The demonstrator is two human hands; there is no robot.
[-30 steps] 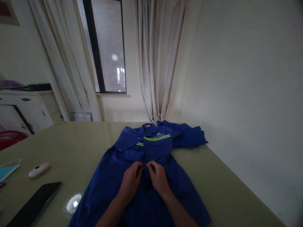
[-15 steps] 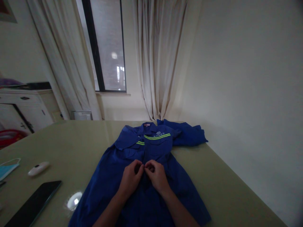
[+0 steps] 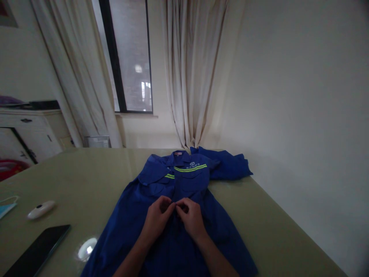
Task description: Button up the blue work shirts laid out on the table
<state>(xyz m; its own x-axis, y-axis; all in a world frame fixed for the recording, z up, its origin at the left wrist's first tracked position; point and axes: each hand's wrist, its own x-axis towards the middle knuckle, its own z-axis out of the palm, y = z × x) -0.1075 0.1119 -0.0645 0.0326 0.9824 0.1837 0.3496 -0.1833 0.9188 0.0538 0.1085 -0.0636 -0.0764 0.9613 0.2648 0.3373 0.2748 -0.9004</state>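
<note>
A dark blue work jacket (image 3: 191, 184) lies spread face up on the table, its collar at the far end. Bright yellow-green stripes and a pale printed logo cross its chest. One sleeve is folded over the left chest; the other stretches out to the right. My left hand (image 3: 157, 218) pinches the jacket's front edge with thumb and fingers near the middle of the opening. Right beside it, my right hand (image 3: 190, 218) pinches the same front edge, the fingertips of both nearly meeting. Any button between them is too small or hidden to make out.
On the olive-coloured table (image 3: 95, 169), a black phone (image 3: 39, 250), a small pale oval case (image 3: 41, 210) and a blue face mask (image 3: 7, 209) lie to the left. A wall (image 3: 302, 134) runs along the right side. Curtains (image 3: 193, 77) hang behind.
Both hands stay pinched at the same spot on the jacket front, with only small finger shifts. The whole view has moved slightly, so the things on the left sit further left and lower.
</note>
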